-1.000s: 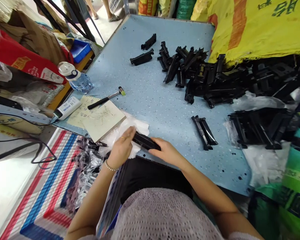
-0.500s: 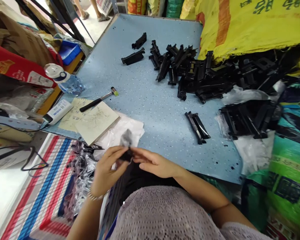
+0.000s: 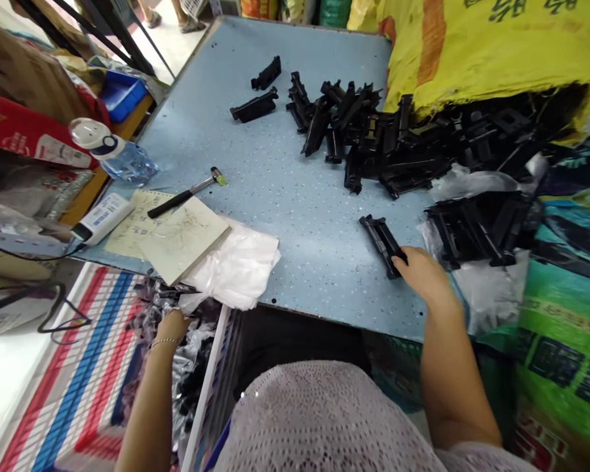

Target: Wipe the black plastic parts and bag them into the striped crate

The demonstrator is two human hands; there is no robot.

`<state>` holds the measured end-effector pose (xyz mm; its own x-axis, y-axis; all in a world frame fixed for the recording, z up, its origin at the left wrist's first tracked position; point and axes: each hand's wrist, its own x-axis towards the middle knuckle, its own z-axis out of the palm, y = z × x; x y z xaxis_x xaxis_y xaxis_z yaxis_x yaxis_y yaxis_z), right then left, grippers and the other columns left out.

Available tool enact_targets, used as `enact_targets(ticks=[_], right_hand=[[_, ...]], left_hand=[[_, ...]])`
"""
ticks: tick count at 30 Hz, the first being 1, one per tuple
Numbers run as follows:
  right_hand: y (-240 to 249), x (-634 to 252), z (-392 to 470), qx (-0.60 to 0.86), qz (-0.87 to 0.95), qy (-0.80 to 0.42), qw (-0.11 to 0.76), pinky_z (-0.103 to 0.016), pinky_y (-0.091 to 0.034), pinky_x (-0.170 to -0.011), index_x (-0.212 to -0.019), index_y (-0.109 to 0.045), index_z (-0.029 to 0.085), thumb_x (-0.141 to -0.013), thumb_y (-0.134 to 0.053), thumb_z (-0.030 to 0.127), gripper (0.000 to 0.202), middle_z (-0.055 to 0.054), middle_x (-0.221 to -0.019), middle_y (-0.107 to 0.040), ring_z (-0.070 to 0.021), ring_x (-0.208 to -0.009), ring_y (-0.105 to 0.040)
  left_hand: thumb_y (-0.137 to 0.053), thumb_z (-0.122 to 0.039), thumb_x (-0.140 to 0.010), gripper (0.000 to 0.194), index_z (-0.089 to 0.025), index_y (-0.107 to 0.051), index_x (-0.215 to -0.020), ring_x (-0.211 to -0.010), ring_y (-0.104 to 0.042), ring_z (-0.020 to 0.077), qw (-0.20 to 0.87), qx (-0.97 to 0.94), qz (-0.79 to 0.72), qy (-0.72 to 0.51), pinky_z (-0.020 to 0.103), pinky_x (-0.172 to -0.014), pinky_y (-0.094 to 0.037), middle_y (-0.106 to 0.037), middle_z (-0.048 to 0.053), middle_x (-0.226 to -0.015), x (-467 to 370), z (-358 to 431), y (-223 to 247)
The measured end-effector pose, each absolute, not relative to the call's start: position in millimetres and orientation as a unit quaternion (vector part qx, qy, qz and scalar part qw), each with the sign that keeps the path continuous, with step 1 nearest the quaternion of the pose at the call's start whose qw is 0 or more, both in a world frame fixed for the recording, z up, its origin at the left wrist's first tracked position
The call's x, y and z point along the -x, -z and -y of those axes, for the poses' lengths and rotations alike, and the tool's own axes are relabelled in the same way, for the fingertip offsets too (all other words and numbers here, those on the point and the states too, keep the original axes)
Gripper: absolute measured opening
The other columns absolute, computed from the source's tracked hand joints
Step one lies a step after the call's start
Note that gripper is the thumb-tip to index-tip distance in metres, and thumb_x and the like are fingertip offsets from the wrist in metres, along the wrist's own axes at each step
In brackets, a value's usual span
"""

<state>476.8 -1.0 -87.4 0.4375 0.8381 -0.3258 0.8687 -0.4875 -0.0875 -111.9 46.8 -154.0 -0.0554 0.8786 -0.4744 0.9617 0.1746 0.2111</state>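
My right hand (image 3: 423, 272) pinches the near end of a black plastic part (image 3: 381, 242) that lies on the blue speckled table (image 3: 314, 229). Down at the left, my left hand (image 3: 174, 324) is over the striped basket, among black parts in clear plastic bags (image 3: 194, 367); its fingers are mostly hidden there. White plastic bags (image 3: 248, 262) lie at the table's front edge beside a pale pad (image 3: 184, 239). A large pile of black parts (image 3: 364, 131) spreads across the back right of the table.
A hammer (image 3: 184, 196) rests on the pad and notebook. Beyond them stands a water bottle (image 3: 122, 157). A yellow sack (image 3: 496, 52) spills black parts at the back right. Green sacks (image 3: 560, 328) stand at the right. The striped basket (image 3: 78, 367) is low at the left.
My hands have parted from the small bagged item they held together. The left went down into the basket and the right moved out to the black part on the table.
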Motion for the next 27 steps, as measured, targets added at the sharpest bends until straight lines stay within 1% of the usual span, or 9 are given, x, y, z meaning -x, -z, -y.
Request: enact_targets(ticks=[2, 5, 7, 10, 12, 17, 21, 24, 27], right_hand=[[94, -477, 5, -0.838, -0.516, 0.178, 0.002, -0.039, -0.046, -0.078, -0.11, -0.067, 0.012, -0.093, -0.046, 0.035, 0.036, -0.018, -0.104, -0.067, -0.031, -0.094, -0.064], [102, -451, 1, -0.796, -0.49, 0.301, -0.192, -0.039, -0.048, -0.082, -0.107, -0.068, 0.017, -0.09, -0.051, 0.041, 0.034, -0.012, -0.1, -0.07, -0.0277, -0.094, -0.065], [106, -418, -7, -0.723, -0.42, 0.433, -0.335, -0.039, -0.052, -0.082, -0.112, -0.067, 0.019, -0.088, -0.056, 0.048, 0.039, -0.009, -0.099, -0.072, -0.0253, -0.092, -0.067], [106, -363, -21, -0.592, -0.318, 0.604, -0.428, -0.04, -0.055, -0.079, -0.111, -0.067, 0.02, -0.082, -0.067, 0.054, 0.044, -0.007, -0.09, -0.074, -0.0231, -0.081, -0.07], [102, -336, -28, -0.529, -0.284, 0.66, -0.451, -0.04, -0.056, -0.081, -0.107, -0.069, 0.02, -0.08, -0.073, 0.052, 0.042, -0.008, -0.092, -0.075, -0.022, -0.081, -0.071], [91, -289, -44, -0.421, -0.248, 0.736, -0.469, -0.035, -0.057, -0.082, -0.103, -0.073, 0.02, -0.083, -0.072, 0.05, 0.036, -0.009, -0.114, -0.075, -0.0212, -0.092, -0.071], [98, -250, -60, -0.37, -0.209, 0.795, -0.433, -0.032, -0.057, -0.078, -0.1, -0.074, 0.017, -0.08, -0.076, 0.046, 0.035, -0.01, -0.106, -0.076, -0.0201, -0.088, -0.071], [102, -239, -60, -0.395, -0.189, 0.78, -0.447, -0.03, -0.056, -0.078, -0.089, -0.073, 0.016, -0.077, -0.08, 0.041, 0.028, -0.007, -0.094, -0.076, -0.0165, -0.079, -0.069], [100, -256, -41, -0.365, -0.217, 0.793, -0.436, -0.028, -0.055, -0.073, -0.096, -0.073, 0.018, -0.083, -0.075, 0.044, 0.029, -0.006, -0.092, -0.076, -0.0144, -0.073, -0.067]], left_hand=[[-0.067, -0.037, -0.068, 0.019, -0.019, -0.074, -0.069, -0.071, -0.071, 0.0331, 0.37, -0.636, -0.671, 0.086, 0.042, -0.071, -0.056, -0.072, 0.011, -0.067, 94, -42, 132], [-0.062, -0.05, -0.085, 0.033, -0.024, -0.078, -0.098, -0.076, -0.071, 0.0232, 0.544, -0.635, -0.549, 0.002, 0.034, -0.072, -0.057, -0.077, 0.006, -0.087, 45, -38, 89], [-0.057, -0.049, -0.091, 0.033, -0.023, -0.075, -0.098, -0.076, -0.069, 0.0219, 0.475, -0.681, -0.547, -0.107, 0.034, -0.073, -0.057, -0.074, 0.007, -0.09, 1, -44, 74], [-0.062, -0.041, -0.091, 0.024, -0.018, -0.07, -0.089, -0.091, -0.066, 0.0295, 0.276, -0.739, -0.584, -0.191, 0.043, -0.081, -0.054, -0.068, 0.013, -0.096, -50, -64, 80], [-0.061, -0.035, -0.092, 0.02, -0.018, -0.067, -0.082, -0.091, -0.064, 0.0312, 0.255, -0.747, -0.585, -0.188, 0.045, -0.08, -0.052, -0.066, 0.013, -0.091, -63, -78, 93], [-0.057, -0.03, -0.092, 0.019, -0.02, -0.065, -0.078, -0.073, -0.063, 0.0188, 0.324, -0.73, -0.569, -0.196, 0.032, -0.071, -0.051, -0.066, 0.004, -0.079, -47, -94, 105], [-0.063, -0.034, -0.086, 0.017, -0.019, -0.061, -0.08, -0.065, -0.06, 0.0154, 0.363, -0.661, -0.599, -0.269, 0.026, -0.061, -0.049, -0.064, 0.001, -0.073, -41, -88, 96], [-0.052, -0.022, -0.09, 0.013, -0.018, -0.065, -0.087, -0.089, -0.067, 0.0206, 0.269, -0.718, -0.573, -0.289, 0.034, -0.081, -0.056, -0.071, 0.008, -0.095, -34, -83, 86], [-0.041, -0.01, -0.09, 0.033, -0.016, -0.072, -0.099, -0.115, -0.063, 0.0288, 0.171, -0.8, -0.53, -0.223, 0.05, -0.104, -0.049, -0.07, 0.015, -0.119, -23, -86, 82]])
